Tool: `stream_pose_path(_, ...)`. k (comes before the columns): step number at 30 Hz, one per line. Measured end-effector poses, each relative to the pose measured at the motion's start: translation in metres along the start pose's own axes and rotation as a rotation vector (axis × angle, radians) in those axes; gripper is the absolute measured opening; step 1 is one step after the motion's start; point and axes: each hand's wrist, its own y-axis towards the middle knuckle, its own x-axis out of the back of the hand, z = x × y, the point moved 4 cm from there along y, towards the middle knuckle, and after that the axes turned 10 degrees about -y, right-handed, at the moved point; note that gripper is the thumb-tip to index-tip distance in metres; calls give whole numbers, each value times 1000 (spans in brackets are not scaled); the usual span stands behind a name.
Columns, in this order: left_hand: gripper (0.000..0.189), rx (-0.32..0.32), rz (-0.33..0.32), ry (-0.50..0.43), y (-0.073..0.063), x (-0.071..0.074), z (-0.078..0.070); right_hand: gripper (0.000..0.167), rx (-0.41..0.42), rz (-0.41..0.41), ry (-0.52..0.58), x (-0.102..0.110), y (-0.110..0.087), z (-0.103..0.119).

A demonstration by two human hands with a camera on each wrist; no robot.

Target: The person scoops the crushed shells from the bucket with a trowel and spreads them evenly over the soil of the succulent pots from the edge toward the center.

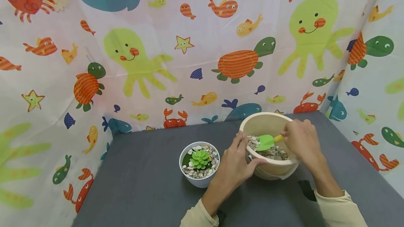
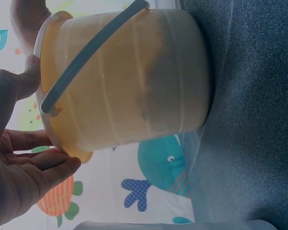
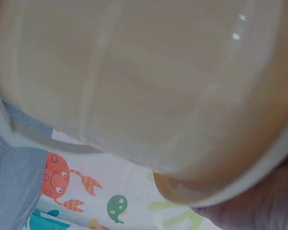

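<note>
A cream bucket with a pale handle stands on the grey table, small stones inside it. My left hand grips its near-left rim, fingers on the outer side and thumb along the front edge. Over the bucket's mouth, my right hand holds a toy shovel by its yellow handle; the green blade dips toward the stones at the left inner wall. In the right wrist view the bucket's wall fills most of the picture, and the shovel is hidden there.
Left of the bucket, close by my left hand, a white pot holds a green succulent ringed by shells and pebbles. A sea-animal printed curtain hangs behind the grey table and along both its sides.
</note>
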Motion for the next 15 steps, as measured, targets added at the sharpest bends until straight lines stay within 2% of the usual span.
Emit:
stream_pose_path(9, 84, 25, -2, -27, -4, -2, 3, 20, -70, 96, 132, 4, -8, -9)
stream_pose_path(15, 85, 2, -22, -31, -2, -3, 2, 21, -94, 84, 172, 10, -13, -15)
